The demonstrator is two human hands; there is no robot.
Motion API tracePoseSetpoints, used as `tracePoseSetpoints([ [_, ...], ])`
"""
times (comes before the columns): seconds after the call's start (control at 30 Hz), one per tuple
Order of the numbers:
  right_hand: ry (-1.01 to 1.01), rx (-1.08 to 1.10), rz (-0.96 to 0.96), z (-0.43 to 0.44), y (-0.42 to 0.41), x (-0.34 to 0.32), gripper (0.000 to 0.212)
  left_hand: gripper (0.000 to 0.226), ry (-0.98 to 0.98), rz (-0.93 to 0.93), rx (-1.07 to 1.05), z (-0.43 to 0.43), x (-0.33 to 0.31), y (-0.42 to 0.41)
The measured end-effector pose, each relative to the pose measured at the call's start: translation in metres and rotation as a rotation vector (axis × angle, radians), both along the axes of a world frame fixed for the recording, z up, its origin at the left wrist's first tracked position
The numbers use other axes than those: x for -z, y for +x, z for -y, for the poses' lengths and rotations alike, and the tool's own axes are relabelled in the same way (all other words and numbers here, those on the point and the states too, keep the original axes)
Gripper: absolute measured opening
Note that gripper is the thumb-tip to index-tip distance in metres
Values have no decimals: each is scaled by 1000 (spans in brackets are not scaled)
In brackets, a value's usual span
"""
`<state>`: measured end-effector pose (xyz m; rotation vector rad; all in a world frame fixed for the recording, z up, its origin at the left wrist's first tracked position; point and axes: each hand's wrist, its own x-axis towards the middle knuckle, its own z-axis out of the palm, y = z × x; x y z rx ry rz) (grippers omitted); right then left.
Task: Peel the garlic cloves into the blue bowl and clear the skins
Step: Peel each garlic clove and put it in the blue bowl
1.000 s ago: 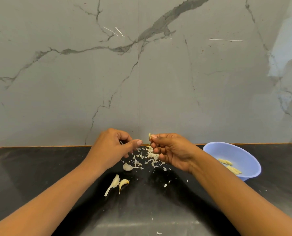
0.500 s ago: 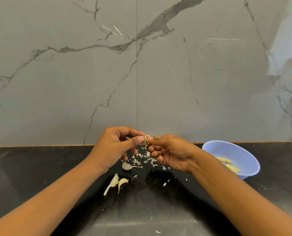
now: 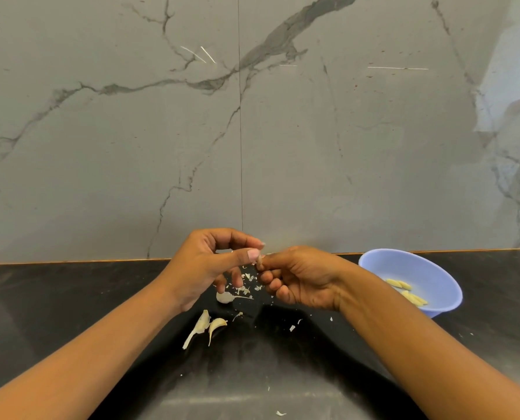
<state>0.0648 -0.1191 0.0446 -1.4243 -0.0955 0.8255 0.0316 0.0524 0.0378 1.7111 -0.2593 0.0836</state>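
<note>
So, loose flake [image 3: 280, 413]: one bit of skin on the black counter [image 3: 70, 298], well short of both hands.
Waiting cloves [image 3: 203, 323]: two unpeeled ones lie touching, just below the left hand's curled fingers; a third clove [image 3: 224, 297] sits right under those fingertips.
Skin scraps [image 3: 246, 287]: a scatter on the counter directly beneath the gap between the two hands.
Left hand [image 3: 204, 268]: thumb and forefinger close together on the top of the held clove, apparently nipping its skin; the other fingers hang loosely curled.
Right hand [image 3: 307, 280]: fingers curled tight round the lower part of the held clove [image 3: 260, 262], so only its tip shows.
Blue bowl [image 3: 428, 268]: beyond the right wrist, apart from the fingers, with several peeled cloves [image 3: 401, 284] inside.
Wall [image 3: 343, 147]: veined grey marble behind everything.
Step in hand: stripping skin from this clove, roughly mid-task by my reckoning.
Next move: likely a steady pull of the skin away from the right fingers, then a carry rightward to the bowl; skins remain to clear.
</note>
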Motion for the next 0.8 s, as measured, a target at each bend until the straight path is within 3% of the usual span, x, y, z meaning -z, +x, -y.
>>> tracePoseSetpoints([
  [0.33, -49, -9, -16, -1, -3, -2, 19, 18, 59, -38, 40, -1, -1, -1],
  [0.6, -115, 189, 619, 3, -1, -2, 7, 18, -184, -152, -93, -1, -1, 2],
  [0.8, -231, 274, 878, -4, -2, 4, 8, 15, -192, -162, -145, 2, -1, 2],
])
